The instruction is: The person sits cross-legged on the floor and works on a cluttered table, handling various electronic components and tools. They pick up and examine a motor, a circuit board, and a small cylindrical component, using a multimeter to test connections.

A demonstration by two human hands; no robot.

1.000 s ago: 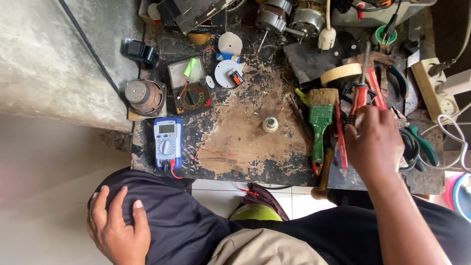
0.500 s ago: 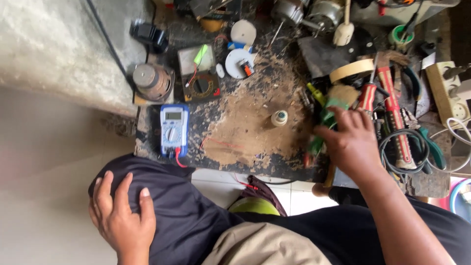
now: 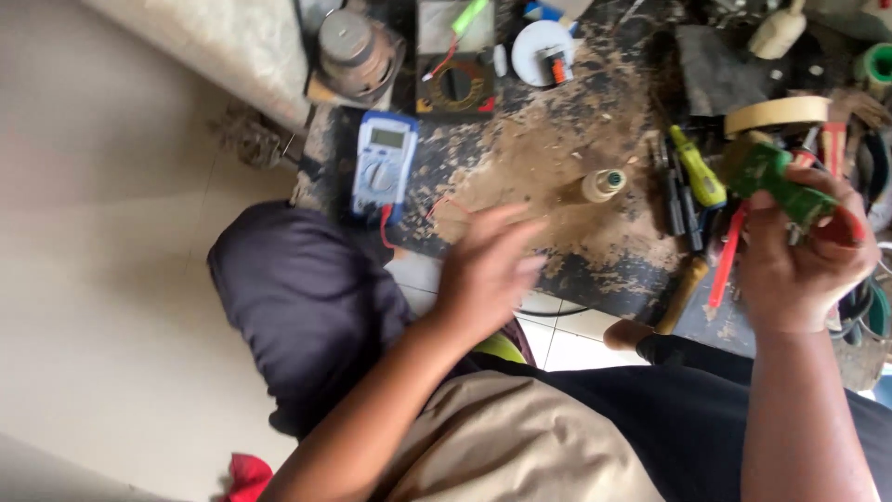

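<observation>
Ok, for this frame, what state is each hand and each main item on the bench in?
Right hand: closed around the green-handled brush, lifted off the bench.
Green-handled brush: held, tilted.
Left hand: open, empty, blurred, above the bench edge.
Blue multimeter: lying flat, face up, red lead attached.
Small cream bottle: lying on the bench, cap on.
Yellow-handled tool: lying flat.
Masking tape roll: lying flat.

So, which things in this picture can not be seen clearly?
- Left hand: motion-blurred in the head view; fingers indistinct.
- Green-handled brush: the right hand covers its lower handle.
- Green tape roll: cut by the right edge.
- Blue multimeter: display too small.
</observation>
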